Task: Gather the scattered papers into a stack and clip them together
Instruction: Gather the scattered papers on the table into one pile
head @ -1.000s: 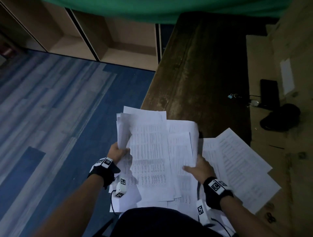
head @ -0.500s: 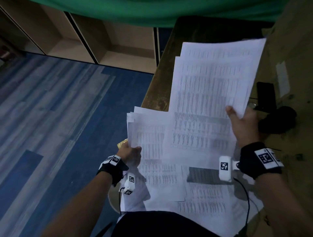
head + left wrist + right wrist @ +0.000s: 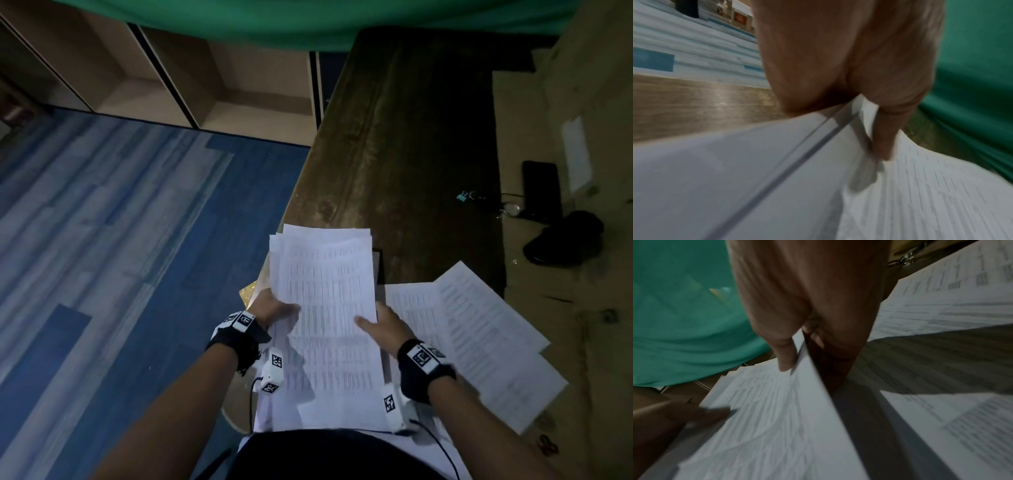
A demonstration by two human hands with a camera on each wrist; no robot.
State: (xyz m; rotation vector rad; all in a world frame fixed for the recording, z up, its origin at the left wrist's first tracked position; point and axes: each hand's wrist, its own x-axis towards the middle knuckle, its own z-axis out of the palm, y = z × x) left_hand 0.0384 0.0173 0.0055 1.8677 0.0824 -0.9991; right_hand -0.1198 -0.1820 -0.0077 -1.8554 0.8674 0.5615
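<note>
I hold a stack of white printed papers point(image 3: 325, 308) over the near end of the dark wooden table point(image 3: 404, 144). My left hand point(image 3: 274, 308) pinches the stack's left edge, thumb on top; the left wrist view shows the thumb point(image 3: 884, 139) pressing the sheets point(image 3: 756, 178). My right hand point(image 3: 383, 323) pinches the right edge, thumb on top and fingers beneath, as the right wrist view shows on the papers point(image 3: 777, 418). Two more printed sheets point(image 3: 479, 335) lie on the table to the right. A small blue binder clip point(image 3: 463, 196) lies farther back on the table.
A black phone point(image 3: 541, 188), a dark pouch point(image 3: 565, 243) and a cable lie on the cardboard-covered surface at right. The table's left edge drops to blue striped floor point(image 3: 120, 240). A green cloth point(image 3: 308, 20) hangs at the far end. Wooden shelves stand beyond the floor.
My right hand, which lifted a few sheets high half a second ago, has brought them down onto the stack in my left hand. Both hands now hold one squarer pile.
</note>
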